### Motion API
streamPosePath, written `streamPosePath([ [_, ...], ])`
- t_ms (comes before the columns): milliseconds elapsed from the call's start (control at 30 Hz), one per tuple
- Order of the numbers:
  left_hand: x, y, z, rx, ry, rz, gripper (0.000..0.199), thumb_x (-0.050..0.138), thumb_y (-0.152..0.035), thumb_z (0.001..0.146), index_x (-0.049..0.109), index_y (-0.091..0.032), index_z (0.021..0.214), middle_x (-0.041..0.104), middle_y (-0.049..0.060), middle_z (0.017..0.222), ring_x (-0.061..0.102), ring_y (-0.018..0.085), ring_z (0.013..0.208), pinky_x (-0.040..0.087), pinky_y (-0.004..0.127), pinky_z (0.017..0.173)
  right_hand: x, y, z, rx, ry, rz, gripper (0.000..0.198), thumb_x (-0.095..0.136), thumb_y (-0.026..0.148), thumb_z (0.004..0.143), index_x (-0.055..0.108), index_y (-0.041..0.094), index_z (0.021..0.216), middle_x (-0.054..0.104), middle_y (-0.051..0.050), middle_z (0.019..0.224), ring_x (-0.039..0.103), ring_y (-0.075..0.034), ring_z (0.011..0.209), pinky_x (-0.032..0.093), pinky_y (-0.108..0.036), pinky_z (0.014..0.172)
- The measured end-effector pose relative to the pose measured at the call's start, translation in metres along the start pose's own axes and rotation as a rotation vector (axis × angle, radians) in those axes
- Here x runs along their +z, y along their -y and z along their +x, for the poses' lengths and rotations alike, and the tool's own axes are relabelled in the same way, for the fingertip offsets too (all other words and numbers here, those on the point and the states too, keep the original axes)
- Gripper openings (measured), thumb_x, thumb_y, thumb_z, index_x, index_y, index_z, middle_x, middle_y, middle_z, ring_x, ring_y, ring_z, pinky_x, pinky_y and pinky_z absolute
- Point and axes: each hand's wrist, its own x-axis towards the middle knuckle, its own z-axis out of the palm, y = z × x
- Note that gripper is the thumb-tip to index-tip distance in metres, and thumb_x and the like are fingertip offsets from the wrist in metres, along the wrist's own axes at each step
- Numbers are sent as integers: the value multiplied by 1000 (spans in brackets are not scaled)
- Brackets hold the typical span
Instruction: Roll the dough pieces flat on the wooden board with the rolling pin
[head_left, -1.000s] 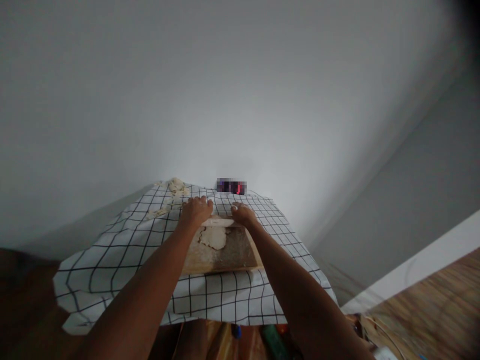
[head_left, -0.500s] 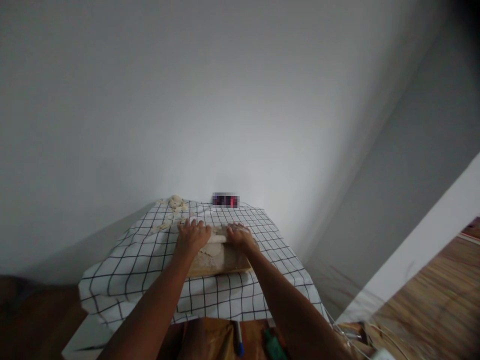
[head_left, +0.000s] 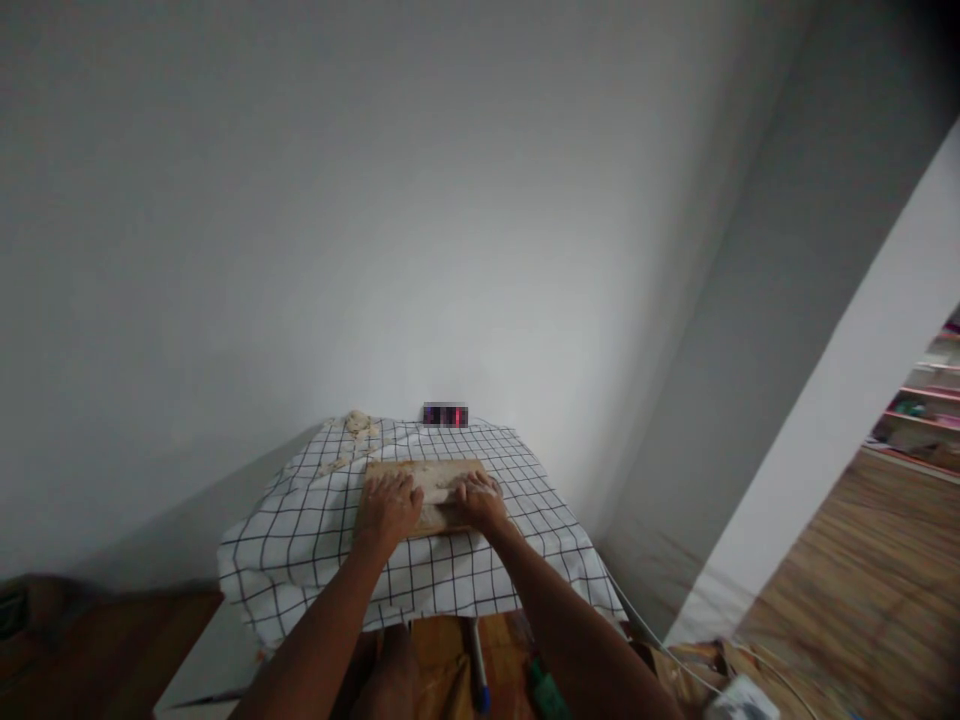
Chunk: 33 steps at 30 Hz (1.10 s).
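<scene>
A wooden board (head_left: pixel 427 470) dusted with flour lies on the checked cloth in front of me. Across it runs a pale rolling pin (head_left: pixel 437 495), its ends covered by my hands. My left hand (head_left: pixel 392 505) presses down on the left end, fingers bent over it. On the right end, my right hand (head_left: pixel 480 497) is closed in the same way. Flat dough showed on the board a moment ago; my hands and the pin hide most of it now. A lump of dough (head_left: pixel 358 422) rests at the cloth's far left corner, with scraps trailing towards me.
The white checked cloth (head_left: pixel 292 540) covers the table, which stands against a white wall (head_left: pixel 450 250). A small blurred-out box (head_left: pixel 445 415) is at the back edge. Below the near edge are a blue-tipped pen (head_left: pixel 480 670) and a green object (head_left: pixel 547 690). A cable (head_left: pixel 645 625) hangs at right.
My hands and the rolling pin have come back towards me over the board, baring its far part. The camera view has shifted and tilted slightly.
</scene>
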Motion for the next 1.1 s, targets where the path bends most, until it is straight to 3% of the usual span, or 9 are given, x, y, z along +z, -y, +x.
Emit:
streamPosePath([
  [267,4,11,19,49,20,-43,43,48,-37,114,87,-24,126,83,15,142,73,36,138,49,55,124,3,1,20,106,89,46,41,51,44,120,69,41,157,61,-12,173,49,-35,166,45,-68,127],
  [400,14,15,39,56,31,-23,47,45,-37,116,85,-20,131,83,20,140,70,41,141,45,63,128,16,-7,46,104,87,77,52,47,48,120,57,40,171,51,-15,181,40,-38,171,37,-75,131],
  [500,30,21,65,17,23,-22,49,45,-38,116,82,-20,142,74,21,156,56,45,159,43,67,130,26,-14,74,136,98,101,65,41,38,119,39,32,184,37,-12,190,29,-34,178,25,-75,139],
  [600,47,30,97,-40,58,-74,56,45,-46,117,74,-20,157,58,22,175,39,49,171,36,73,134,36,-22,105,130,106,138,76,42,33,113,28,29,188,28,-10,193,25,-33,179,21,-75,141],
  [700,58,37,127,-118,150,-149,62,43,-50,119,66,-17,166,50,23,182,34,49,173,31,77,136,45,-29,130,112,87,164,70,47,32,108,46,28,178,26,-9,194,23,-33,180,22,-76,140],
  [767,61,40,141,-169,198,-183,63,43,-52,119,65,-18,167,47,21,184,31,48,174,28,77,138,50,-33,142,104,73,183,52,51,30,106,67,24,155,26,-10,194,21,-34,180,23,-78,139],
  [867,61,41,149,-214,236,-200,61,45,-54,118,67,-21,165,46,18,185,30,49,175,28,77,138,55,-36,150,95,49,215,28,53,25,103,73,22,123,31,-11,192,19,-34,180,23,-79,138],
  [967,58,39,143,-199,230,-181,63,45,-54,118,65,-19,166,44,21,186,29,51,175,27,80,137,57,-36,147,77,25,219,25,52,21,104,70,22,121,37,-13,189,18,-33,181,22,-78,138],
  [1100,50,33,117,-160,234,-87,67,41,-55,118,64,-19,170,44,23,185,28,53,176,26,83,136,54,-31,123,45,9,151,31,47,18,112,68,21,134,60,-19,172,27,-30,179,23,-75,140],
])
